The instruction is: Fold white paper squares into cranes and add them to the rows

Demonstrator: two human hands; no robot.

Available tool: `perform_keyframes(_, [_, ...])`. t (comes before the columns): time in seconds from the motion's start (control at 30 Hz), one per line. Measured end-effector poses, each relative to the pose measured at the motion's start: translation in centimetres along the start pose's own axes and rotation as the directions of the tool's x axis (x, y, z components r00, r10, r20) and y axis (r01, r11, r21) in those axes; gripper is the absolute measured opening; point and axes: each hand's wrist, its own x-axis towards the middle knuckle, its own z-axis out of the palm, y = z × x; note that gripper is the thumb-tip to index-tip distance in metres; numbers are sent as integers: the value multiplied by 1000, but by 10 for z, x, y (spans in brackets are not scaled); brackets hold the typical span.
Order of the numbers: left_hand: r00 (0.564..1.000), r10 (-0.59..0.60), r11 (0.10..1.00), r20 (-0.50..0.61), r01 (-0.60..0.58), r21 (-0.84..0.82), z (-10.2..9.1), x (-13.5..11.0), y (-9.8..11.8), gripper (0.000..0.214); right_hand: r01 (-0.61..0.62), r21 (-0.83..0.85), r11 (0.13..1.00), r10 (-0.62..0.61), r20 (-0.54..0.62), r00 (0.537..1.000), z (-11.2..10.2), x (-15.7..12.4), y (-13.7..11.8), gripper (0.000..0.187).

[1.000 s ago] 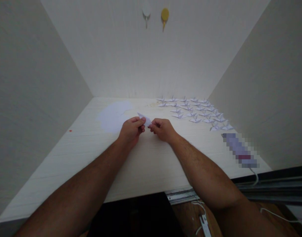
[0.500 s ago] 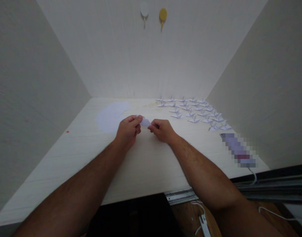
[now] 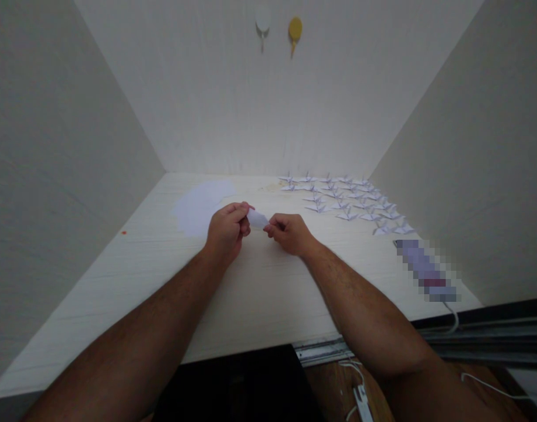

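Note:
A small folded piece of white paper (image 3: 257,219) is held between my two hands, above the middle of the table. My left hand (image 3: 228,228) pinches its left end, thumb on top and fingers curled beneath. At the paper's right tip, my right hand (image 3: 289,232) is closed in a pinch. The fingers hide both ends of the paper, so its full shape does not show. Behind my left hand lies a spread of white paper sheets (image 3: 196,205). Several white origami cranes (image 3: 346,214) stand in rows to the right, beyond my right hand.
A blurred-out phone-like device (image 3: 422,266) lies at the table's right, with a white cable (image 3: 455,321) running off the edge. Walls enclose the table (image 3: 136,281) at the back and both sides. Two hooks, one white (image 3: 262,22) and one yellow (image 3: 295,28), are on the back wall.
The view has shifted slightly. My left fingers have moved a little on the folded paper, showing slightly more of it; both hands still hold it in nearly the same place.

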Motion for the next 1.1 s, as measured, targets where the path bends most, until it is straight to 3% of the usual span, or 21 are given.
perform_keyframes(0.17, [1000,-23,999,3,23,-32,0,0,1,8,69,-44,997,-70,-34,997,1,-1,2,22])
perform_keyframes(0.27, [998,-42,997,41,45,-55,1,-1,3,7,79,15,997,-78,-56,995,3,-1,6,23])
perform_keyframes(0.47, [993,24,1000,116,-24,1,-2,-3,5,14,-53,315,948,98,-127,987,5,4,7,22])
perform_keyframes(0.63, [983,21,999,181,-27,34,-4,-4,4,36,-56,491,870,177,-203,963,3,8,2,23])
perform_keyframes(0.8, [994,27,995,107,-37,95,-2,-3,-1,34,-53,490,870,177,-210,962,0,7,-3,22])
perform_keyframes(0.97, [976,-163,971,146,132,201,-4,1,-9,30,-44,425,904,146,-209,967,1,7,-1,20])
perform_keyframes(1.1, [980,-125,934,152,65,352,-6,1,-8,21,-49,422,905,151,-212,966,1,9,2,26])
